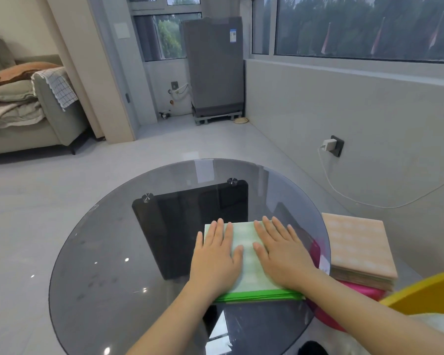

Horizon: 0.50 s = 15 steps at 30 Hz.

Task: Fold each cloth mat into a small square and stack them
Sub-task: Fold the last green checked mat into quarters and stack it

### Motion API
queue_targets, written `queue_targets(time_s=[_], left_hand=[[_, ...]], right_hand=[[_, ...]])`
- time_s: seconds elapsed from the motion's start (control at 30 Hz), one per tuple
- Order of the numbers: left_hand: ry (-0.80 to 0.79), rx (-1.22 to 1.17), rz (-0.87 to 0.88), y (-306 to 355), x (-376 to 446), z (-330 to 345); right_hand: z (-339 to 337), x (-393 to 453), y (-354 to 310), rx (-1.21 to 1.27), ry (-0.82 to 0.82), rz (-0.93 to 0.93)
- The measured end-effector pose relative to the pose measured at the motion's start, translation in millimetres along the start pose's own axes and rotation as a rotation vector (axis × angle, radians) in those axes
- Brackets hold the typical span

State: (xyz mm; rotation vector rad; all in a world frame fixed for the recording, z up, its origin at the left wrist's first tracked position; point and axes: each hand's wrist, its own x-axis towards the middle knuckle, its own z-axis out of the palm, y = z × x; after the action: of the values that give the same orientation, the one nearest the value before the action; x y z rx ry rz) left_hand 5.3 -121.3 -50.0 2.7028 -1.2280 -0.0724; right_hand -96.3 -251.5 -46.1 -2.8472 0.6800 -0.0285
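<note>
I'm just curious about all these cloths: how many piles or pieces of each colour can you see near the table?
Green: 1, the folded green mat on the glass table, under the left hand and right hand.
Peach: 1 stack, the peach stack; its layers are too thin to count.
Total: 2.

table (113,252): glossy smoked glass | green mat (249,254): matt woven cloth | bin (426,293): yellow plastic

You have: 1 folded green cloth mat (250,252), lower centre | 1 stack of folded peach mats (356,249), right | 2 hands | 1 round glass table (108,265) | 1 yellow bin (431,293), lower right
</note>
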Motion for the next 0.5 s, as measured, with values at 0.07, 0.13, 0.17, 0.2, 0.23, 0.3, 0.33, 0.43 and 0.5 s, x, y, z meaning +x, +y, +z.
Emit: queue_targets(time_s=[0.07, 0.13, 0.17, 0.2, 0.23, 0.3, 0.33, 0.43, 0.5], left_hand=[[-0.018, -0.007, -0.065, -5, -1, -2], [-0.01, -0.023, -0.107, -8, -2, -4], [-0.006, -0.028, -0.119, -9, -2, -4], [-0.005, -0.032, -0.125, -9, -2, -4], [-0.004, -0.039, -0.128, -9, -2, -4], [0.006, -0.075, -0.13, -10, -2, -5], [0.022, -0.098, -0.126, -12, -3, -7], [0.106, -0.121, -0.094, -21, 1, -16], [0.133, -0.154, -0.079, -29, 9, -25]], right_hand=[[-1, -1, 2, -0.003, 0.003, 0.046], [-2, -2, 3, 0.004, 0.007, 0.089], [-2, -2, 3, 0.008, 0.01, 0.107], [-3, -2, 3, 0.014, 0.014, 0.122], [-4, -3, 3, 0.023, 0.015, 0.134], [-5, -3, 3, 0.043, 0.018, 0.143], [-6, -3, 4, 0.056, 0.027, 0.144], [-12, 3, 11, 0.091, 0.136, 0.121], [-18, 11, 18, 0.178, 0.185, 0.112]])
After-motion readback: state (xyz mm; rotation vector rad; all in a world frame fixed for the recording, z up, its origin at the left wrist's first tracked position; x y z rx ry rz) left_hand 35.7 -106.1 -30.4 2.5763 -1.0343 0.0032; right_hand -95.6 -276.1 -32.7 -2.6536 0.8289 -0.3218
